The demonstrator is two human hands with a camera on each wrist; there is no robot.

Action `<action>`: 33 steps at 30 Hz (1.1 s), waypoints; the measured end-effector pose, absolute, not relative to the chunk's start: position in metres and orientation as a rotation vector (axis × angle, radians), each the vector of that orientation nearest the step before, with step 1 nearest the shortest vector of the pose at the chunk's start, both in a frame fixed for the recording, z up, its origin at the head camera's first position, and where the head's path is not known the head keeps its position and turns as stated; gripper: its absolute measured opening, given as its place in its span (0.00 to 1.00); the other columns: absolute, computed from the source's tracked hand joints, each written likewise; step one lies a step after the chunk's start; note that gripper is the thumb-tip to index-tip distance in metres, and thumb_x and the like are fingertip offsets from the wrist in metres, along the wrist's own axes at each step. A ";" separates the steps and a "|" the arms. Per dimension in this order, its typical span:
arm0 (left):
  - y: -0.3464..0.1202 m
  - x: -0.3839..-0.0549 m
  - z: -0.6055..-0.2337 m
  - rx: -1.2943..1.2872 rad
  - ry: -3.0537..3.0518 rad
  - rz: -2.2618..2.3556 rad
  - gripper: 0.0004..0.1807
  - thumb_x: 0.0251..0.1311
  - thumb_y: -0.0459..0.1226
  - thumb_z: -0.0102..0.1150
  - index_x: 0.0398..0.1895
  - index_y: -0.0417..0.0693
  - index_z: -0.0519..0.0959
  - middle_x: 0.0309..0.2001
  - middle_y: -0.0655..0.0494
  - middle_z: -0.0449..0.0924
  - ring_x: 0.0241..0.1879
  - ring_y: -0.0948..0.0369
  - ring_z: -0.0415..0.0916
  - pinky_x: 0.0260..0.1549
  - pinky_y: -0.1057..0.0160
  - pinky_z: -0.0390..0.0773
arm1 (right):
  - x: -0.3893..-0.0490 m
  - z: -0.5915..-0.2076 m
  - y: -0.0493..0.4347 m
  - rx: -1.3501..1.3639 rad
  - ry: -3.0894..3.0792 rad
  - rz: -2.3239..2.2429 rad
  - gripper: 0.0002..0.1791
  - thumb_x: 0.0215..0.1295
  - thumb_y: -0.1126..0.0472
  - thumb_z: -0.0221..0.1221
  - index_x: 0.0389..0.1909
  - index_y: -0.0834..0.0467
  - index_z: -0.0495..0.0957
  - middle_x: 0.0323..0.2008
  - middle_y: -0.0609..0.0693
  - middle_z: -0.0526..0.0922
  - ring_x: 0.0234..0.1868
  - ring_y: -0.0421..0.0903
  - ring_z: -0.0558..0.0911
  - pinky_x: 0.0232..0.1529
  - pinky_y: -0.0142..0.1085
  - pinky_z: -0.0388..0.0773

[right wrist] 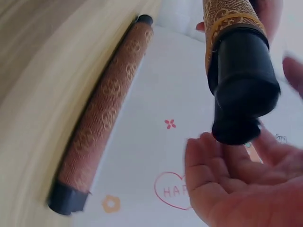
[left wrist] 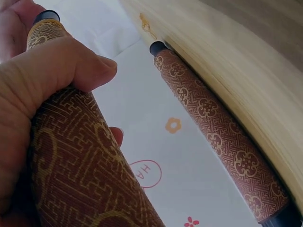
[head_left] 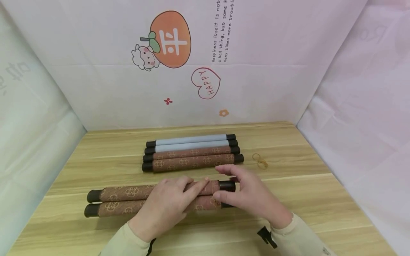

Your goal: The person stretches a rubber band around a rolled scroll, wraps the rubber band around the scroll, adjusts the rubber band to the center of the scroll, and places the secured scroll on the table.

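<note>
Two brown scrolls with gold patterning, an upper one (head_left: 128, 192) and a lower one (head_left: 116, 208), lie side by side near the front. My left hand (head_left: 166, 201) grips both around their middle and right part; in the left wrist view its thumb (left wrist: 92, 71) lies across one roll. A yellow rubber band (right wrist: 236, 19) circles the rolls beside their black end knobs (right wrist: 246, 71). Around those right-hand ends, my right hand (head_left: 253, 195) is held with fingers and thumb spread apart. Its palm (right wrist: 251, 189) faces the knobs in the right wrist view, pinching nothing.
Behind lies a row of several scrolls, with brown ones (head_left: 195, 162) in front and pale blue ones (head_left: 192, 140) at the back. Loose rubber bands (head_left: 262, 163) rest to their right. White printed cloth (head_left: 256, 89) walls the wooden table (head_left: 320, 199) at back and sides.
</note>
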State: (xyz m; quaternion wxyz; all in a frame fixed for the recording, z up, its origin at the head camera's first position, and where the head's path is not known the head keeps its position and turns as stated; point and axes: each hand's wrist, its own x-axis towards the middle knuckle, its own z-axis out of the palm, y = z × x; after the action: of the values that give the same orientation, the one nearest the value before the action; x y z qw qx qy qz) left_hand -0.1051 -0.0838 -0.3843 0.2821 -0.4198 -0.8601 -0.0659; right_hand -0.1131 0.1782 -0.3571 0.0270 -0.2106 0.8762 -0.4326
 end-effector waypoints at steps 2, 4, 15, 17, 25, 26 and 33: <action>-0.085 -0.107 -0.384 -1.118 -2.334 -0.150 0.42 0.45 0.40 0.82 0.68 0.51 0.77 0.41 0.58 0.82 0.26 0.62 0.76 0.24 0.61 0.79 | -0.111 -0.358 0.178 -0.744 2.812 -1.128 0.45 0.55 0.44 0.77 0.72 0.54 0.72 0.69 0.51 0.77 0.69 0.53 0.76 0.67 0.54 0.75; -0.086 -0.108 -0.383 -1.114 -2.372 -0.124 0.48 0.37 0.42 0.86 0.69 0.47 0.77 0.43 0.56 0.83 0.29 0.60 0.78 0.26 0.59 0.82 | -0.109 -0.359 0.176 -0.830 2.916 -0.908 0.52 0.51 0.44 0.79 0.75 0.55 0.68 0.71 0.55 0.74 0.71 0.56 0.73 0.68 0.56 0.73; -0.083 -0.112 -0.376 -1.084 -2.493 -0.062 0.56 0.26 0.47 0.90 0.67 0.42 0.76 0.46 0.51 0.84 0.31 0.55 0.82 0.30 0.57 0.85 | -0.106 -0.368 0.158 -1.121 3.331 -0.066 0.48 0.37 0.54 0.81 0.64 0.64 0.75 0.55 0.58 0.84 0.55 0.57 0.84 0.57 0.52 0.82; -0.081 -0.112 -0.375 -1.080 -2.501 -0.059 0.55 0.27 0.47 0.89 0.66 0.41 0.76 0.47 0.51 0.84 0.32 0.56 0.83 0.30 0.57 0.85 | -0.107 -0.371 0.155 -1.129 3.378 0.000 0.45 0.36 0.53 0.80 0.60 0.64 0.77 0.51 0.57 0.85 0.51 0.56 0.85 0.52 0.52 0.83; -0.077 -0.111 -0.375 -1.081 -2.546 -0.056 0.54 0.31 0.48 0.88 0.68 0.40 0.75 0.48 0.51 0.84 0.36 0.56 0.83 0.33 0.57 0.85 | -0.109 -0.382 0.149 -1.160 3.476 0.057 0.39 0.36 0.48 0.81 0.49 0.63 0.77 0.41 0.55 0.85 0.43 0.54 0.86 0.45 0.50 0.84; -0.077 -0.111 -0.375 -1.081 -2.553 -0.054 0.54 0.31 0.48 0.87 0.68 0.40 0.75 0.47 0.52 0.84 0.35 0.57 0.82 0.33 0.58 0.85 | -0.110 -0.383 0.148 -1.164 3.481 0.055 0.39 0.36 0.47 0.81 0.48 0.63 0.77 0.41 0.55 0.85 0.43 0.54 0.86 0.45 0.50 0.84; -0.074 -0.111 -0.376 -1.084 -2.587 -0.092 0.61 0.34 0.46 0.85 0.75 0.36 0.67 0.47 0.53 0.84 0.34 0.59 0.81 0.33 0.60 0.84 | -0.111 -0.386 0.143 -1.186 3.496 0.087 0.38 0.37 0.46 0.78 0.49 0.63 0.79 0.41 0.55 0.87 0.44 0.54 0.86 0.48 0.49 0.84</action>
State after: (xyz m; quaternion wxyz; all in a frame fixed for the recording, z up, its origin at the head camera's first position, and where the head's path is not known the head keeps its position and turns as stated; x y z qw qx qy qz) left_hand -0.1108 -0.0737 -0.3759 0.1668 -0.3809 -0.9089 -0.0322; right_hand -0.1112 0.1426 -0.3862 -0.2722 -0.3091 0.9110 0.0227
